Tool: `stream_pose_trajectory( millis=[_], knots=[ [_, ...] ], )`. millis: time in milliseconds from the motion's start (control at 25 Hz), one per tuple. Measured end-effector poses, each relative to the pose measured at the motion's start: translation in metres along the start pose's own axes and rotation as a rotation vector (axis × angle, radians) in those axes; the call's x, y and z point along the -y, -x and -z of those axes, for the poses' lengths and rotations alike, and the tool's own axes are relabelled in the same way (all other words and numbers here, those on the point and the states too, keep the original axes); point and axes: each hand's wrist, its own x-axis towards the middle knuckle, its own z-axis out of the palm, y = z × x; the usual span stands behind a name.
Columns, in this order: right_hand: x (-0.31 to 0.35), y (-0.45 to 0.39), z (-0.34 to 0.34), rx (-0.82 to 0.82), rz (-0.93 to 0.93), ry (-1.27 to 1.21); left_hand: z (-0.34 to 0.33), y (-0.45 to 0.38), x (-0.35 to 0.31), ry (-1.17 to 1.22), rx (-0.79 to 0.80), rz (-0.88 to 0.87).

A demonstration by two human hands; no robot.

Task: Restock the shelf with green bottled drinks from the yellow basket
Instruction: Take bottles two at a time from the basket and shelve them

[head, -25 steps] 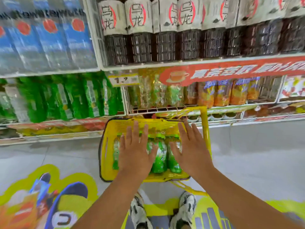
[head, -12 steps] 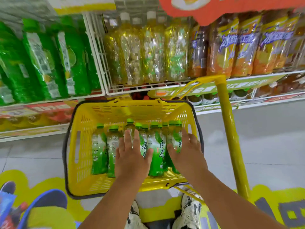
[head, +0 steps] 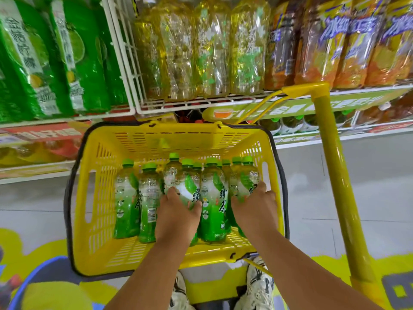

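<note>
A yellow basket (head: 143, 139) stands on the floor in front of the shelves and holds several green bottled drinks with green caps, lying side by side. My left hand (head: 176, 217) is wrapped around one green bottle (head: 184, 185) in the middle of the row. My right hand (head: 254, 210) grips another green bottle (head: 244, 177) at the right end. Two more green bottles (head: 126, 202) lie untouched at the left. Between my hands lies one further bottle (head: 212, 206).
The basket's tall yellow pull handle (head: 333, 175) rises at the right. A white wire shelf (head: 201, 102) above carries yellow tea bottles (head: 201, 48), green lime drinks (head: 73, 54) to the left and orange-labelled bottles (head: 353, 48) to the right. My shoes (head: 259, 287) are below the basket.
The view has dropped closer to the basket. Both hands went from hovering flat above the bottles to closing around one bottle each.
</note>
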Motion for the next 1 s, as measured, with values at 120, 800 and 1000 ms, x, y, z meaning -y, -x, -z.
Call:
stream_pose_trajectory(
  millis=[120, 800, 1000],
  knots=[
    [0.000, -0.006, -0.011, 0.039, -0.061, -0.048, -0.001, -0.006, -0.001, -0.025, 0.012, 0.052],
    [0.020, 0.032, 0.094, 0.170, 0.208, -0.483, 0.111, 0.038, -0.055, 0.417, 0.048, 0.000],
    [0.050, 0.085, 0.189, 0.232, 0.312, -0.643, 0.206, 0.103, -0.121, 0.580, 0.026, -0.136]
  ],
)
